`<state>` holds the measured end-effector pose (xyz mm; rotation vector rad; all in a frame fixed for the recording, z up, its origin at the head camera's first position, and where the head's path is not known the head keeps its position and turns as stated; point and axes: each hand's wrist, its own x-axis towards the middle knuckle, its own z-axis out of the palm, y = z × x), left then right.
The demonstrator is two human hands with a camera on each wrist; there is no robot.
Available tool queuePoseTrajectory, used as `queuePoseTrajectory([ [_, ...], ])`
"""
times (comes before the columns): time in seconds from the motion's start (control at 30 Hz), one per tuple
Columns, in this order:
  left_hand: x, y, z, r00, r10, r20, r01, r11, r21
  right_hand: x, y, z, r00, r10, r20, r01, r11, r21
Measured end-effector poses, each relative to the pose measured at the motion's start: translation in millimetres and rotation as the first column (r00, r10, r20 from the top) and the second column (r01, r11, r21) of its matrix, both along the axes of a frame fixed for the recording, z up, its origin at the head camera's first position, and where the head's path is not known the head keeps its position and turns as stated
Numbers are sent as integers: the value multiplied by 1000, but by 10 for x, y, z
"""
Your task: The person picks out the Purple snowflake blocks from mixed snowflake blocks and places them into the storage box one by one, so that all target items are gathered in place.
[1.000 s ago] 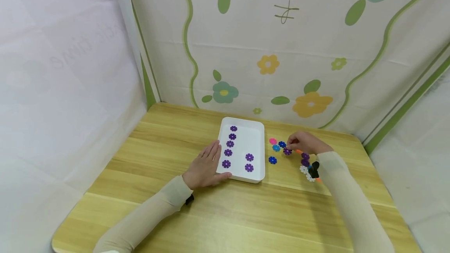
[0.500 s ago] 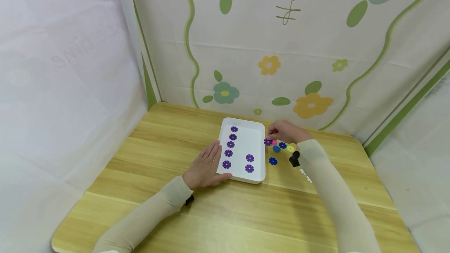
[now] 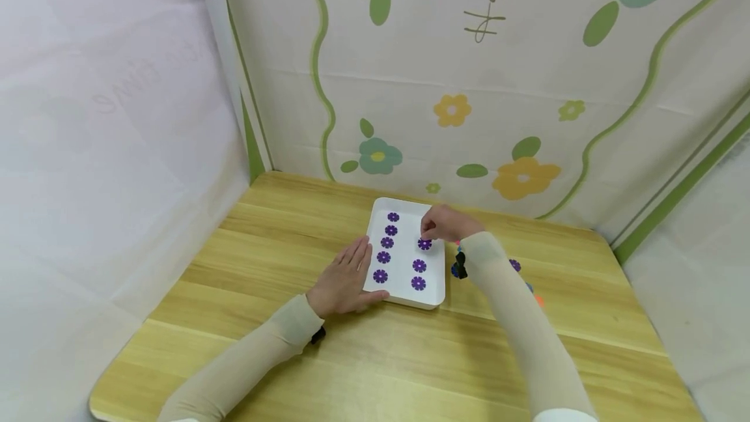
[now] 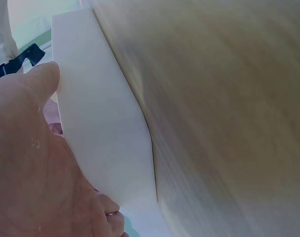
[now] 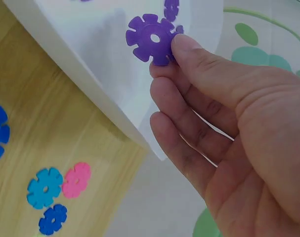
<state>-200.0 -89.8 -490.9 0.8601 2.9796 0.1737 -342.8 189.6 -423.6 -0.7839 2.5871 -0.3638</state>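
A white tray [image 3: 402, 286] sits on the wooden table, with a column of several purple snowflake discs [image 3: 387, 243] along its left side. Two more purple discs [image 3: 419, 266] lie at its lower right. My right hand [image 3: 448, 223] is over the tray's right side and pinches a purple snowflake disc [image 5: 150, 39] by its rim between thumb and index finger. Against the tray's left near corner rests my left hand [image 3: 342, 281], fingers straight along the side and thumb over the near edge. The left wrist view shows that hand [image 4: 46, 158] touching the tray's outer wall [image 4: 103, 113].
Right of the tray, loose discs lie on the table [image 3: 328, 370], partly hidden by the right arm: a light blue disc [image 5: 45, 188], a pink disc [image 5: 76, 179] and dark blue discs [image 5: 53, 219]. A patterned cloth [image 3: 410, 70] hangs behind the table.
My right hand has carried the purple disc leftward from the loose pile, across the tray's right edge, to above the tray's right side. The left hand has stayed at the tray.
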Motion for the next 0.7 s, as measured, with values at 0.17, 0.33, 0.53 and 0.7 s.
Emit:
queuePoseTrajectory([
  [0.17,10,-3,-2,1000,0,5,0,1000,1,-27,-72,-117,1000,-21,11,21,1000,18],
  [0.33,-1,-9,-9,1000,-4,-18,5,1000,9,-22,-116,-164,998,-60,-6,60,997,45],
  [0.53,3,-12,-11,1000,-11,-13,11,1000,1,-18,-132,-242,998,-61,-24,63,996,68],
  [0.7,-7,-15,-12,1000,-7,-13,7,1000,4,-31,-141,-240,998,-51,-43,54,995,79],
])
